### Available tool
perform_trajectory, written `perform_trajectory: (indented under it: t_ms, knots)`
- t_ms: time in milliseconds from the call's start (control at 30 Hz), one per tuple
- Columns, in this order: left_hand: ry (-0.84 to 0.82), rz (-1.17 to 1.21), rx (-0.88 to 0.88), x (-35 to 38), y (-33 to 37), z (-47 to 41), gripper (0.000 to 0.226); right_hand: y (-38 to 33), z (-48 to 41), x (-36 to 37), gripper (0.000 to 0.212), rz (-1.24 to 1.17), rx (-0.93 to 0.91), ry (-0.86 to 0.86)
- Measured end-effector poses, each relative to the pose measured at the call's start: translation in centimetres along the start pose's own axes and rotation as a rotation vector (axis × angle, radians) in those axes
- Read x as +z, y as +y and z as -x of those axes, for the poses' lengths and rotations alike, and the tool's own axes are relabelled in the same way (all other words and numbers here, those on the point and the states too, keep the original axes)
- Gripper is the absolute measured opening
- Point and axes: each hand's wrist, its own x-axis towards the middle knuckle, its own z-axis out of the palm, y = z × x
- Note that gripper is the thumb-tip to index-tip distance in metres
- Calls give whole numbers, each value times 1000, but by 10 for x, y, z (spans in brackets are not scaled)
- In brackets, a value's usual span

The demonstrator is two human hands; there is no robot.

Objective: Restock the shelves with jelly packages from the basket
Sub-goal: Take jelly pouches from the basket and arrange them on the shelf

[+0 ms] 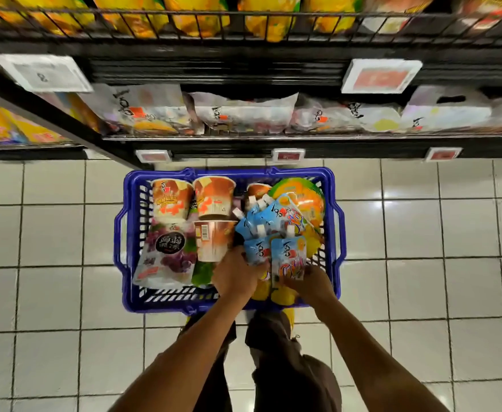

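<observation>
at the 5 o'clock corner of the basket, one blue jelly pouch is gripped by the left hand and a second pouch seemingly pinched by the right hand, so the loose pouches fanned at 12 o'clock could be snagged and spilled.

The floor is glossy white square tiles with dark grout lines. Light shows as bright reflections on the tiles at right. A black shelving unit stands at the far edge of the floor. Its upper tier carries a black wire front rail. Price-label holders are fixed to the shelf edges: one white, one red-faced, and three smaller ones on the lowest edge.
</observation>
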Motion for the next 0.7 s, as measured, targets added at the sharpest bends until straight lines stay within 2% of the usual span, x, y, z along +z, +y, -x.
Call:
perform_trajectory:
  t_ms: [167, 300, 367, 467, 600, 633, 700]
  knots:
    - [-8, 102, 33, 0, -5, -3, 44, 0, 0, -11, 38, -53, -89, -60]
    - [-62, 323, 83, -18, -4, 11, 30, -5, 16, -28, 13, -135, -131, -55]
    - [-93, 459, 87, -41, 0, 21, 28, -15, 32, -39, 7, -202, -196, -33]
    - [-122, 725, 94, -95, 17, 50, 21, -47, 74, -65, 8, -249, -311, 14]
    - [-201, 1186, 1, -182, 59, 104, 7, -102, 151, -105, 33, -637, -387, -60]
    - [-226, 1263, -6, -208, 71, 120, 9, -120, 174, -117, 37, -716, -399, -79]
    - [-244, 1336, 65, -253, 94, 151, 30, -151, 220, -137, 39, -816, -433, -101]
